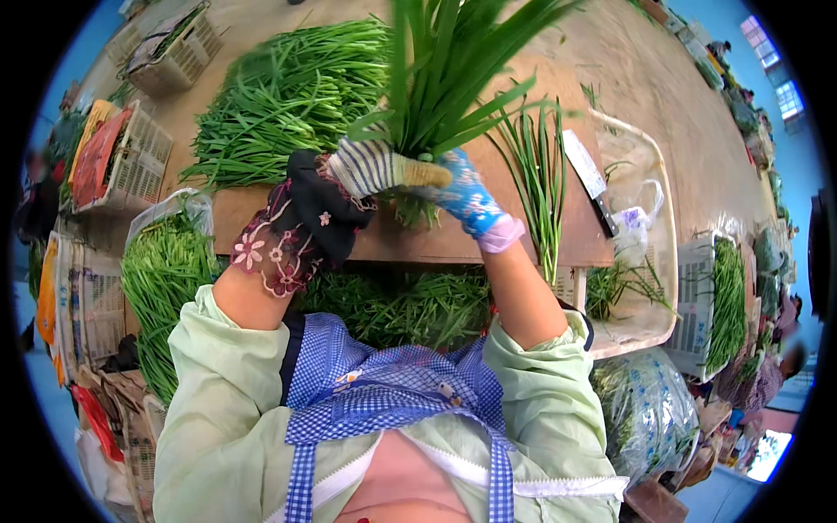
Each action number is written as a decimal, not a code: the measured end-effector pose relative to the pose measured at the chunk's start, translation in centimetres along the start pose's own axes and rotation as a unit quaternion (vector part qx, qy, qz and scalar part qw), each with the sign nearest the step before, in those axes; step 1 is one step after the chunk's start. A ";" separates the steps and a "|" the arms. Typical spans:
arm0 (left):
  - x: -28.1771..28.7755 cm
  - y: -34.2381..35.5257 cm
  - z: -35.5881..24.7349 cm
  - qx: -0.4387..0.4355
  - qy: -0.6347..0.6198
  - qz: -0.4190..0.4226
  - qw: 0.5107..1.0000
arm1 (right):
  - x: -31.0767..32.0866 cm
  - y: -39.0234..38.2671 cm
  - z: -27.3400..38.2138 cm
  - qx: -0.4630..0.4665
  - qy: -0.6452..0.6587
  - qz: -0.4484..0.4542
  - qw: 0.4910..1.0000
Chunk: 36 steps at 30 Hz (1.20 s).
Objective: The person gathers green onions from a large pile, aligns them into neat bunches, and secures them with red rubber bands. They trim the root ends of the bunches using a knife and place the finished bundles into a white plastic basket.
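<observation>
A thick bunch of green garlic chives (440,83) stands upright above the table's near edge, its leaves fanning away from me. My left hand (379,167), in a striped glove with a tan fingertip area, is closed around its lower part. From the other side my right hand (462,190), in a blue patterned glove, also grips the bunch near its base. The cut ends poke out just below both hands. A large heap of chives (292,100) lies on the wooden table (401,240) to the left. Right of my hands is a thin row of loose chives (539,183).
A cleaver (586,170) with a black handle lies at the table's right edge. Beside it stands a white plastic tub (658,261) with a plastic bag and scraps. Chives fill a bag (170,288) at left. Crates (131,157) line the left side; a stuffed clear bag (649,414) sits lower right.
</observation>
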<state>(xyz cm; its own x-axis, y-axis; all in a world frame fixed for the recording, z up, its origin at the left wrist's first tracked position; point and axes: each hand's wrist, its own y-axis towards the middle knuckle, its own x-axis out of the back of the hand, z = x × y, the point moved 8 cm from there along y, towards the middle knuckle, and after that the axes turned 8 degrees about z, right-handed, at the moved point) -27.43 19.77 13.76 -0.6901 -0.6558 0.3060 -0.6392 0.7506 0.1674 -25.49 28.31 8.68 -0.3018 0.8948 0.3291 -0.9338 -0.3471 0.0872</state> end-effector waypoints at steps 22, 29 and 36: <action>11.5 -22.7 -4.6 -0.316 -0.458 -0.150 0.817 | -6.1 -17.7 -3.3 -0.089 -0.022 -0.008 0.996; 7.3 -20.6 -8.4 -0.329 -0.481 -0.059 0.811 | -11.7 -9.4 1.5 -0.104 0.301 0.081 0.945; 8.1 -22.4 -6.4 -0.411 -0.432 0.003 0.803 | -15.1 -11.8 -0.8 -0.159 0.509 0.023 0.846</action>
<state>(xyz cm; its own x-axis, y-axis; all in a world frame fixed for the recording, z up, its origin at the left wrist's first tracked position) -16.55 -1.88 18.49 -0.8973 -0.1964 -0.3954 -0.4398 0.3199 0.8392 -10.03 19.14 1.95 -0.1969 0.7166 -0.6691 -0.8723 -0.4396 -0.2142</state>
